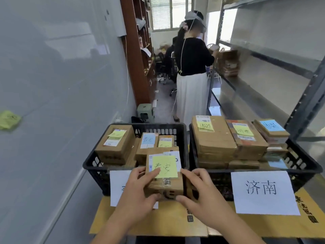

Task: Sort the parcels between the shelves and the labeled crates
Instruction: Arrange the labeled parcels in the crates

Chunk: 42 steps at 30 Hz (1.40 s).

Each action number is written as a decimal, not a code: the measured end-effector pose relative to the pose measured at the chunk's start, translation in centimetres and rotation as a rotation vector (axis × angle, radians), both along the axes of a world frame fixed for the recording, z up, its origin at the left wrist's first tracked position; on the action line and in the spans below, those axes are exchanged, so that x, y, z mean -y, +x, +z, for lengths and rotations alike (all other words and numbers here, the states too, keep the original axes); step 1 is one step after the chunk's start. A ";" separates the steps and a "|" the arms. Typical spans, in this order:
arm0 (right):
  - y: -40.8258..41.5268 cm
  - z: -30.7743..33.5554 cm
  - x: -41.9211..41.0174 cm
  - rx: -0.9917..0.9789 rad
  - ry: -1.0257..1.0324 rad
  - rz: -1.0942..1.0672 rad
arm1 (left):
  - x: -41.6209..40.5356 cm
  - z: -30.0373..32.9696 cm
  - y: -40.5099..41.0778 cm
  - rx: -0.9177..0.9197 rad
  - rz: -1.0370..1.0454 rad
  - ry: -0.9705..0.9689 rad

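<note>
A parcel [164, 175] is clamped by both hands [139, 191] [198, 192] at the left crate [91, 162] front rim; lowering inside is called for.

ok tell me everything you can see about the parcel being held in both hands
The held parcel is a small brown cardboard box, taped, with dark print on its near face. A white shipping label lies on top, mostly covered by a yellow sticky note with handwritten characters; a small square code shows just below the note. It sits roughly level over the near rim of the left black crate. The left hand grips its left side, thumb on top, and the right hand grips its right side.
</note>
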State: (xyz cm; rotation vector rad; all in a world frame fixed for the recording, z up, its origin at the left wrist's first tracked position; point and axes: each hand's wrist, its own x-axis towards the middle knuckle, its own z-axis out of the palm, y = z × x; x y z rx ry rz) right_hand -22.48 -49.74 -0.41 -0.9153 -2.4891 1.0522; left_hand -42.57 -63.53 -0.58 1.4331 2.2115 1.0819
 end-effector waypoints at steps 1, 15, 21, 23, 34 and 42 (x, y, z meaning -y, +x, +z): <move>-0.9 -0.2 -0.7 0.030 -0.003 0.016 | -0.2 0.0 -1.1 -0.003 0.034 -0.005; -15.5 -6.1 -13.3 0.241 0.019 0.236 | -9.5 -1.1 -12.6 -0.033 0.465 -0.097; -23.7 -9.5 -18.0 0.422 -0.028 0.112 | -10.8 -2.5 -15.9 -0.041 0.465 -0.110; -25.9 -10.8 -18.9 0.490 -0.011 0.072 | -11.5 -3.1 -17.1 -0.038 0.444 -0.125; -28.0 -12.9 -18.5 0.565 0.008 -0.085 | -15.5 -5.4 -23.1 0.040 0.189 -0.185; -27.5 -13.1 -18.0 0.649 0.020 -0.170 | -17.3 -6.0 -25.0 -0.009 0.086 -0.231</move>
